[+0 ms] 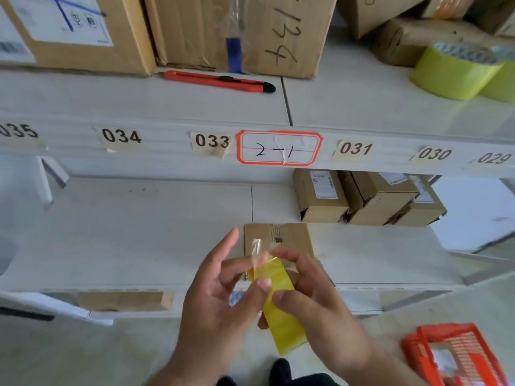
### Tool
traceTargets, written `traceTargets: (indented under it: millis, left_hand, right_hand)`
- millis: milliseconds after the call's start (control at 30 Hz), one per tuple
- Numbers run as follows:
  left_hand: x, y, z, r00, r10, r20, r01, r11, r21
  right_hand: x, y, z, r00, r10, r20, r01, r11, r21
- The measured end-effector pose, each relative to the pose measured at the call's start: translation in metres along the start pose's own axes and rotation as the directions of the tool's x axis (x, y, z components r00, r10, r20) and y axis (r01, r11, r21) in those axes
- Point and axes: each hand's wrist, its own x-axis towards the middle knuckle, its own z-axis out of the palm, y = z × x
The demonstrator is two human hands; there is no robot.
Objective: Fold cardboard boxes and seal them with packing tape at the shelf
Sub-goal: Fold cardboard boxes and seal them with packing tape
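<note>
While you pinch a cut strip of yellow tape [278,296] between the thumb and fingers of your left hand [220,296] and your right hand [312,296], the small cardboard box [278,238] sits on the lower shelf [139,235] just behind them, so sealing seems under way but, as far as you can judge, not finished. Your hands cover the box's near side, so you cannot tell whether its flaps are closed or already taped, and the tape rolls [457,71] on the upper shelf are partly cut off at the edge.
</note>
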Motion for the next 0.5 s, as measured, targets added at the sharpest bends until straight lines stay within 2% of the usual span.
traceTargets:
  millis: [167, 333, 500]
  left_hand:
    - [0.009, 0.004, -0.004, 0.980, -0.012, -0.197, 0.012, 1.000, -0.001]
    - [0.013, 0.012, -0.003, 0.986, -0.007, -0.168, -0.004, 0.998, -0.065]
    - [0.015, 0.020, 0.001, 0.970, 0.093, -0.224, -0.106, 0.993, -0.043]
  right_hand:
    - [-0.008, 0.013, 0.008, 1.000, -0.009, -0.002, 0.009, 1.000, 0.003]
    - [-0.008, 0.022, 0.009, 1.000, 0.002, 0.022, -0.003, 0.998, 0.064]
    - [-0.007, 0.023, 0.006, 1.000, 0.010, 0.004, -0.010, 0.997, 0.070]
